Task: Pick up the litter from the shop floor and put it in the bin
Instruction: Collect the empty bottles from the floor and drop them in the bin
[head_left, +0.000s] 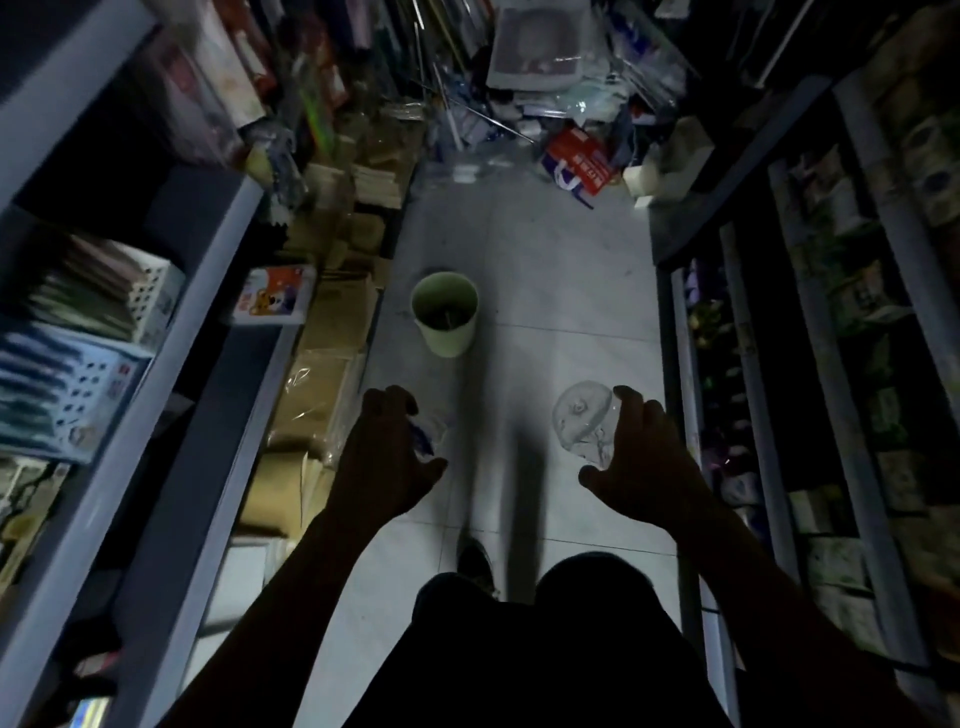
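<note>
Narrow shop aisle, dim light; pale green bin (445, 317) stands on the tiled floor (561, 291), open top, something thin lying inside. R hand (636, 457) sits nearer the person than the bin and off to its right, fingers curled round a crumpled clear plastic wrapper (582, 423), thumb underneath; L hand (387, 452) is just this side of the bin, fingers curled on a smaller clear scrap w/ blue print (428, 434); grip there partly hidden, looks like a pinch. Both pieces appear carried above the floor, not yet in the bin. Judging by look: thin film, v. light, soft, crinkly, prob. slippery; will spring open if held loose; best bunched in the fist, not by an edge; no fragility worry. More packaging clutter (571, 161) beyond the bin at the aisle end.
</note>
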